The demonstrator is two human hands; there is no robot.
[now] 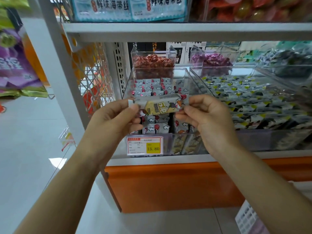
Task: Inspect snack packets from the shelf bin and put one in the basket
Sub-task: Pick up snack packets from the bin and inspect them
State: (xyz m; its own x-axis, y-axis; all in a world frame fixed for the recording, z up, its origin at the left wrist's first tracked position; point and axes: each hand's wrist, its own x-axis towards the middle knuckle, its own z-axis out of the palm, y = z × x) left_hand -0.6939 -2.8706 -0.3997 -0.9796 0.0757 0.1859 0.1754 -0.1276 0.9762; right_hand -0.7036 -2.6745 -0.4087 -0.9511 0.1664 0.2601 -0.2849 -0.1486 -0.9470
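A small grey and yellow snack packet (160, 106) is stretched level between both hands, in front of a clear shelf bin (189, 76) filled with several similar grey packets with red marks. My left hand (116, 119) pinches the packet's left end. My right hand (206, 115) pinches its right end. A pale basket (249, 220) shows partly at the bottom right, below my right forearm.
A price tag (145, 146) reading 15.80 hangs on the bin's front. Another clear bin (253, 98) of dark and yellow packets sits to the right, tubs of red sweets (152, 62) and purple sweets (212, 60) behind. An orange shelf base (168, 186) lies below, white floor to the left.
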